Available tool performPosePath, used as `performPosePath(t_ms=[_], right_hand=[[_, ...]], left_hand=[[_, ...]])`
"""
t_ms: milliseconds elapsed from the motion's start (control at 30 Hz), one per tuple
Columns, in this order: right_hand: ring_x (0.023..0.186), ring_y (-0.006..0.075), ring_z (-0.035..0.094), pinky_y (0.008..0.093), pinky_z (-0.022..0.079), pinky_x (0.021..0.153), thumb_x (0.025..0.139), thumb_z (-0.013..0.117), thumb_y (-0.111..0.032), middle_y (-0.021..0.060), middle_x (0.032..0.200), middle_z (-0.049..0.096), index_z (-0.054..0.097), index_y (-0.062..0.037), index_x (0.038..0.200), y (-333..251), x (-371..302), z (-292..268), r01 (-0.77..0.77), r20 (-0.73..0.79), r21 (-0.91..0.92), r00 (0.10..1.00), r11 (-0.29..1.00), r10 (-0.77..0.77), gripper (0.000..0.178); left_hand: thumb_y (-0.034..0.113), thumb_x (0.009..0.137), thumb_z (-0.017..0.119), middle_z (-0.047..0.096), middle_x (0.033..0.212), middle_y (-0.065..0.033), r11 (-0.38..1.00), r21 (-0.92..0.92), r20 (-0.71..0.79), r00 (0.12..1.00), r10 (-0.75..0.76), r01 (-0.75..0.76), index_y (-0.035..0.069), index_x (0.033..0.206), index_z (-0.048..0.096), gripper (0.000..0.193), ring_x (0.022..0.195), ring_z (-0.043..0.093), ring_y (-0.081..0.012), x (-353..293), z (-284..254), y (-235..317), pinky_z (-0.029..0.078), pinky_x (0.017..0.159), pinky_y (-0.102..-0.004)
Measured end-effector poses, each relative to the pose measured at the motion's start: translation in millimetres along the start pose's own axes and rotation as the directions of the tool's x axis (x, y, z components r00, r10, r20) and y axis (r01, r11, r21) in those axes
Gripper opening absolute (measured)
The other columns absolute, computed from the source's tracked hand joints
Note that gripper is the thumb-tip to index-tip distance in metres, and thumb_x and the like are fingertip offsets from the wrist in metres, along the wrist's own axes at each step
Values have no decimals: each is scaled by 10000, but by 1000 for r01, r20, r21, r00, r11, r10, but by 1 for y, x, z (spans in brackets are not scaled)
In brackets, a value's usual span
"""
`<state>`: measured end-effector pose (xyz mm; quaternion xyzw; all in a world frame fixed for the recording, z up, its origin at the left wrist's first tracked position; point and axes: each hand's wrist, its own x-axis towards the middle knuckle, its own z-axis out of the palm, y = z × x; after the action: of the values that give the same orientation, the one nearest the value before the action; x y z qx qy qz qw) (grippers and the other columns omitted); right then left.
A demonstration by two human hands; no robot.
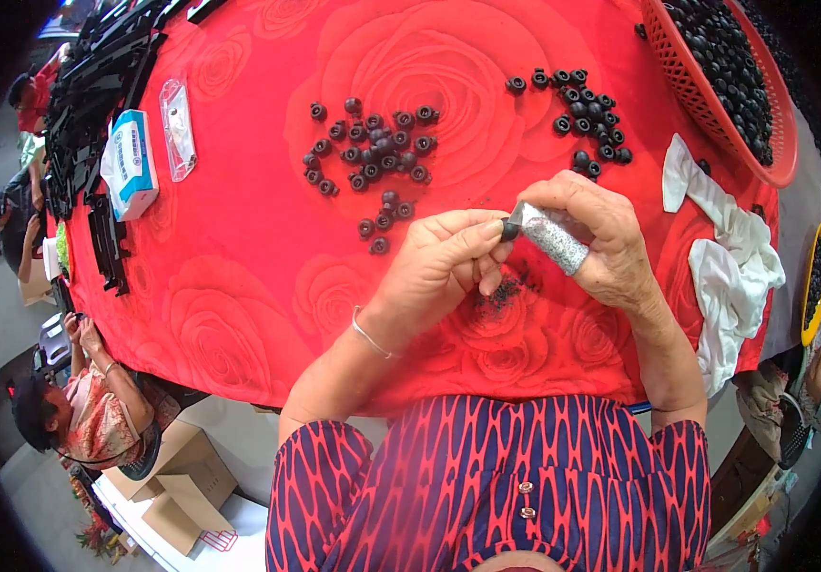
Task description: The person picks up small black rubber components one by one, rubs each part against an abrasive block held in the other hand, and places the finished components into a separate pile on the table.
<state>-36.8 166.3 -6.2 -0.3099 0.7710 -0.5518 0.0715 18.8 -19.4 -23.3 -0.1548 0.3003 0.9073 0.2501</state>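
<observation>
Pinched between the thumb and fingers of my left hand is a small round black part. My right hand is closed round a short knife, its thick handle wrapped in speckled silvery-white material. The blade's tip meets the black part, or nearly so; the exact contact is too small to tell. Dark shavings lie on the red cloth just under my hands. Beyond my left hand spreads a loose group of similar black parts. Another cluster of black parts sits beyond my right hand.
A red plastic basket heaped with black parts stands far right, near white gloves. At left are long black plastic pieces, a tissue pack and a clear case. Another person sits beyond the table's left edge.
</observation>
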Motion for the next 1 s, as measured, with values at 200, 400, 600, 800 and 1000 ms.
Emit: performPosePath(t_ms=[200, 400, 600, 800, 1000], right_hand=[[666, 213, 586, 303, 455, 588, 697, 652, 9, 97, 739, 565, 592, -6, 941, -4, 1, -4, 39, 97, 34, 994, 999, -42, 252], [655, 106, 517, 213, 381, 540, 748, 642, 5, 40, 780, 546, 588, 7, 1000, -4, -2, -6, 53, -118, -86, 991, 995, -63, 257], [635, 181, 572, 273, 451, 558, 692, 707, -31, 90, 790, 579, 596, -12, 985, -8, 2, 5, 71, -97, -111, 992, 991, -82, 314], [580, 238, 540, 333, 436, 499, 545, 707, -57, 86, 715, 545, 592, -12, 935, 1, -2, 25, 271, -163, -333, 927, 903, -339, 409], [537, 201, 504, 315, 402, 462, 525, 683, -85, 54, 656, 494, 598, -2, 914, 2, -5, 29, 370, -158, -495, 851, 786, -500, 406]], left_hand=[[110, 896, 547, 587, 792, -57, 999, -41, -16, 1000, 19, -19, -36, 1015, 601, 196, 621, 532, -98, 2, 0, 0, 448, 514, -229], [139, 887, 562, 624, 938, -39, 995, -19, 29, 995, 94, -93, -1, 1057, 594, 222, 726, 551, -88, 2, -12, 5, 420, 530, -245], [113, 883, 573, 600, 780, -41, 997, 21, -65, 995, 71, -70, -7, 998, 615, 171, 649, 536, -87, 1, 1, 4, 438, 518, -235], [115, 879, 580, 600, 774, -14, 999, 11, -56, 998, 37, -36, 9, 955, 619, 136, 631, 513, -62, 3, -3, -1, 428, 527, -230], [112, 882, 571, 594, 752, -6, 998, 37, -62, 997, 48, -46, 8, 961, 617, 139, 611, 501, -59, 6, -2, -4, 423, 524, -220]])
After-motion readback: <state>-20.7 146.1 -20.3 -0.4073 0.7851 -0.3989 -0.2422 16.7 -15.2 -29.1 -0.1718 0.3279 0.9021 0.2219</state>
